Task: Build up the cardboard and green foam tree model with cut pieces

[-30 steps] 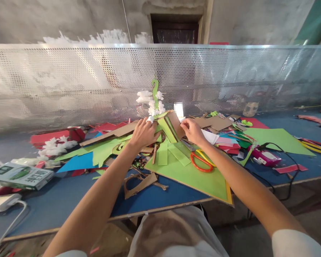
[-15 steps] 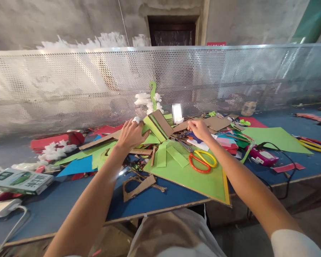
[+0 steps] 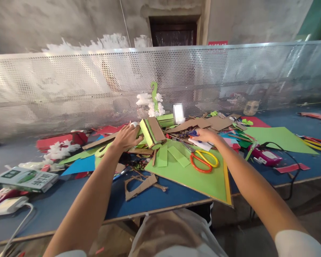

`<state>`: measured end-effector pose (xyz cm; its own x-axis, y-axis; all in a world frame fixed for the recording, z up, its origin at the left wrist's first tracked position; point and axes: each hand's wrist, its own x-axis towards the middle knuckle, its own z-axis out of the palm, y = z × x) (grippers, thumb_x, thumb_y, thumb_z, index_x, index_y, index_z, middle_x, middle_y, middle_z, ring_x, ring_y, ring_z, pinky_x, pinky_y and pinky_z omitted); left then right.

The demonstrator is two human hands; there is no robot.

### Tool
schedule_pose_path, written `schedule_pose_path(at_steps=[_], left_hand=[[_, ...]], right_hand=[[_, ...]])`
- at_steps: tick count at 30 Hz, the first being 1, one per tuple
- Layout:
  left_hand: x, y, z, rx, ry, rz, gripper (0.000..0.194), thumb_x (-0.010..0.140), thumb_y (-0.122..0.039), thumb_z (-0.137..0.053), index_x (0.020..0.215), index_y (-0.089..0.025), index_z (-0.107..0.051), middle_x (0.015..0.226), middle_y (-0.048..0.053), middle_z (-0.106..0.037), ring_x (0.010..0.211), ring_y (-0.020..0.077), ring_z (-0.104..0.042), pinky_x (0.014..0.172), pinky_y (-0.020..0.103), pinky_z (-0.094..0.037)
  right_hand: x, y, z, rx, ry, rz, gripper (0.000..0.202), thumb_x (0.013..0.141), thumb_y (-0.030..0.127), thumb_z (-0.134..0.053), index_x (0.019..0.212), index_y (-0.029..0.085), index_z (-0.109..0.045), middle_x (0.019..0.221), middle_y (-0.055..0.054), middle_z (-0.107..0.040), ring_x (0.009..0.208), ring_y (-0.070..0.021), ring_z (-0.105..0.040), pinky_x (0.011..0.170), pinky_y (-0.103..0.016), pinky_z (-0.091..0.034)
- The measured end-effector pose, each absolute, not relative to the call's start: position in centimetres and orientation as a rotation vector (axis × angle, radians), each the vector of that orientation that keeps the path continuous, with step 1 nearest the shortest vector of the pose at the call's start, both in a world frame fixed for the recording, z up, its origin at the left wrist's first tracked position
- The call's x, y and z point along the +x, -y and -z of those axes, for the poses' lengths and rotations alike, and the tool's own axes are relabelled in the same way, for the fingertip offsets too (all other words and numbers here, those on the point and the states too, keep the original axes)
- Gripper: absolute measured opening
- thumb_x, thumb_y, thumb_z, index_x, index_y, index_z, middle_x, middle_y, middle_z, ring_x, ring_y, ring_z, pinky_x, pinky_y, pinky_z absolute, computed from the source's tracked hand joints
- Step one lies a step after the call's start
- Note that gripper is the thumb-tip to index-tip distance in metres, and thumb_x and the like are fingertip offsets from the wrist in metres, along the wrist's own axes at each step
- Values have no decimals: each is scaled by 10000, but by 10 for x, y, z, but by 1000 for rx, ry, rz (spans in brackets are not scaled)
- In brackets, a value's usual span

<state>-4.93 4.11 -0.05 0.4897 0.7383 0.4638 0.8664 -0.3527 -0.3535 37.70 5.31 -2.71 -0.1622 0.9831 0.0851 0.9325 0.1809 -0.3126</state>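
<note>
My left hand (image 3: 127, 137) lies over the paper and cardboard scraps with its fingers apart, a white wrap on one finger. Right beside its thumb is a green and brown cardboard block (image 3: 153, 132), tilted on the pile. My right hand (image 3: 206, 135) is lowered into the scraps, its fingers bent and closed at a dark blue object (image 3: 193, 133) whose kind I cannot make out. Orange and yellow handled scissors (image 3: 203, 160) rest on a green board (image 3: 187, 182) in front of me, next to light green paper strips (image 3: 178, 156).
A green hook-shaped piece with white tufts (image 3: 154, 98) stands by the perforated metal screen (image 3: 96, 85). On the left are a milk carton (image 3: 26, 178) and a white plug block (image 3: 9, 206). To the right, a magenta device (image 3: 266, 155) sits by a black cord.
My right hand has come down onto the dark blue object. The cardboard block has shifted left and now sits lower. My left hand has moved slightly down and left.
</note>
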Motion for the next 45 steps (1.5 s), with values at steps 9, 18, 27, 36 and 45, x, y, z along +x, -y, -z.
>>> schedule_pose_path(at_steps=[9,18,27,36,45], left_hand=[[-59,-58,14,-2177,1356,208,463,934,-372,-534,1275,-75,-634,1234,262,-701,1212,399,-664,1067,496,-502],[-44,-47,3,-2099,1311,396,525,905,-355,-549,1334,-62,-631,1160,263,-703,1189,425,-628,1037,523,-475],[-20,-35,-3,-2047,1305,453,411,859,-277,-573,1218,-120,-697,1103,232,-715,1178,414,-617,999,524,-472],[-5,-32,-3,-2085,1230,425,405,841,-245,-596,1211,-132,-716,1119,215,-719,1149,388,-630,977,494,-470],[0,-31,-3,-2066,1226,405,364,838,-238,-587,1155,-122,-723,1037,208,-712,1119,390,-629,945,485,-468]], right_hand=[[383,-64,24,-1679,2022,-391,204,1020,352,-622,888,197,-634,677,-51,-703,625,-213,-659,618,-287,-433],[364,-55,26,-1030,1667,-849,336,880,394,-753,920,258,-449,761,24,-664,681,-171,-655,660,-312,-525],[328,-32,16,-730,1689,-852,518,892,754,-658,940,239,-652,652,38,-486,590,-151,-469,599,-314,-436],[305,-4,7,-841,1909,-299,455,1000,626,-577,864,215,-714,729,-20,-649,680,-193,-580,664,-319,-418],[303,2,3,-1000,1899,-60,476,1004,629,-533,892,224,-757,665,-35,-652,672,-218,-596,669,-330,-416]])
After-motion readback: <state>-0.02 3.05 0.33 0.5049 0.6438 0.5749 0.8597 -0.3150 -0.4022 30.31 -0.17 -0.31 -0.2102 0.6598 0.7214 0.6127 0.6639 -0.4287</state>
